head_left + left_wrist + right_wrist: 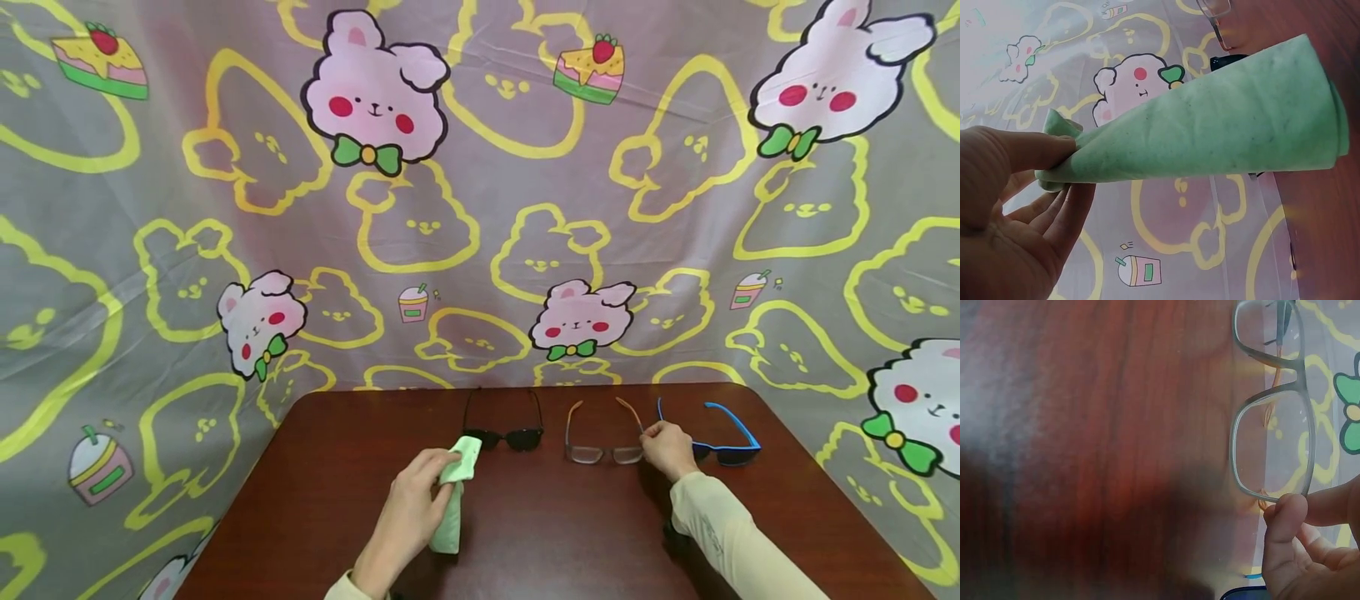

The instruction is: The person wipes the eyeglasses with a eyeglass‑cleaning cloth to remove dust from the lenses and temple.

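Two hands are displayed on my remote head view, both above a red-brown table [551,537]. At the near side, left of centre, I see the left hand [405,504] in a narrow pinch, thumb against fingers, holding a pale green cloth [447,529]. One short end of the cloth stands out above the grip; the longer folded part hangs below and widens away from it. I cannot tell whether its lower edge touches the table.

Farther out and to the right, I see the right hand [670,450], its cream sleeve [731,525] running back to the near right. Thumb and finger pinch the right front corner of the clear-lens glasses [587,455], where rim and temple meet. I cannot tell whether the frame bears fully on the table.

At similar depth, I locate the black sunglasses [522,439] left of the clear pair and the blue-framed sunglasses [738,456] right of it, partly covered by the right hand. All three pairs have unfolded temples pointing far. Beyond the table's far edge I read a grey curtain [480,187] printed with cartoon rabbits and yellow outlines.
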Tool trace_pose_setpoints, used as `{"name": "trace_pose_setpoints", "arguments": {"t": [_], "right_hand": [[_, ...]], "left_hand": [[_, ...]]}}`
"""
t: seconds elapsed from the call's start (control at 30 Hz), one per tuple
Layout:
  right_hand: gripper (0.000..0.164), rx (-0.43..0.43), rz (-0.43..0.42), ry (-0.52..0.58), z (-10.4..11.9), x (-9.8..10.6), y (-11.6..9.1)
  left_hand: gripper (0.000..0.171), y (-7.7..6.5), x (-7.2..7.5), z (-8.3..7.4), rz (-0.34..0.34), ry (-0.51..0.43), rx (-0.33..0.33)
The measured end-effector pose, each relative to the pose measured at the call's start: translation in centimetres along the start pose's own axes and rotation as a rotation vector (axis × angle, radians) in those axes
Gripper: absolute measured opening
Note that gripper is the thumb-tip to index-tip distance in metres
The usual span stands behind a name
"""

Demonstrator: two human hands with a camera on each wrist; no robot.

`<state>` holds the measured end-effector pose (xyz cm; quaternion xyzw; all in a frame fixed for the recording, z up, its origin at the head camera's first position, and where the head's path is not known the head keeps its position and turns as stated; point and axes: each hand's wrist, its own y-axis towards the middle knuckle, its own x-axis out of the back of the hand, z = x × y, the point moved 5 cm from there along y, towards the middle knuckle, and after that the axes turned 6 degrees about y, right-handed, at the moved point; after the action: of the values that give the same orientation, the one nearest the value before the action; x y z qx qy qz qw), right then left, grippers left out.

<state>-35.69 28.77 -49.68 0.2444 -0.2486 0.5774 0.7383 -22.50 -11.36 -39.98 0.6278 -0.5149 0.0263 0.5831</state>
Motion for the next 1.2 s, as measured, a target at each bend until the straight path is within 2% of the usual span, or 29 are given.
{"name": "trace_pose_setpoints", "arguments": {"t": [0.2, 0.3, 0.37, 0.47, 0.53, 0.6, 0.63, 0.77, 0.97, 1.2], "right_hand": [[0.019, -0.016, 0.010, -0.002, 0.4, 0.2, 0.0], [0.021, 0.003, 0.021, -0.006, 0.5, 0.3, -0.3], [0.022, 0.046, 0.012, -0.051, 0.8, 0.4, -0.6], [0.023, 0.158, -0.042, -0.177, 1.8, 0.4, -1.5], [0.025, 0.234, -0.090, -0.248, 2.8, 0.1, -2.2], [0.026, 0.305, -0.116, -0.273, 4.2, -0.4, -2.7], [0.026, 0.332, -0.122, -0.268, 4.9, -0.6, -3.0], [0.020, 0.409, -0.060, -0.201, 7.6, -2.2, -3.4], [0.012, 0.448, 0.038, -0.130, 10.3, -5.5, -3.4], [0.014, 0.481, 0.105, -0.072, 12.5, -8.6, -3.4]], "left_hand": [[0.043, 0.1, 0.3, -0.1, -0.012, 0.010, -0.023], [0.041, 0.1, 0.4, 0.0, -0.015, 0.010, -0.024], [0.041, 0.2, 0.6, 0.1, -0.018, 0.010, -0.021], [0.040, 0.2, 0.9, 0.3, -0.020, 0.002, -0.009], [0.040, 0.3, 1.1, 0.5, -0.026, -0.007, -0.003], [0.039, 0.3, 1.3, 0.6, -0.037, -0.009, -0.004], [0.038, 0.4, 1.4, 0.7, -0.041, -0.011, -0.008], [0.035, 0.6, 1.5, 0.7, -0.057, -0.002, -0.017], [0.034, 0.8, 1.7, 0.8, -0.057, -0.030, 0.004], [0.032, 1.0, 1.5, 0.9, -0.063, -0.058, 0.017]]}}
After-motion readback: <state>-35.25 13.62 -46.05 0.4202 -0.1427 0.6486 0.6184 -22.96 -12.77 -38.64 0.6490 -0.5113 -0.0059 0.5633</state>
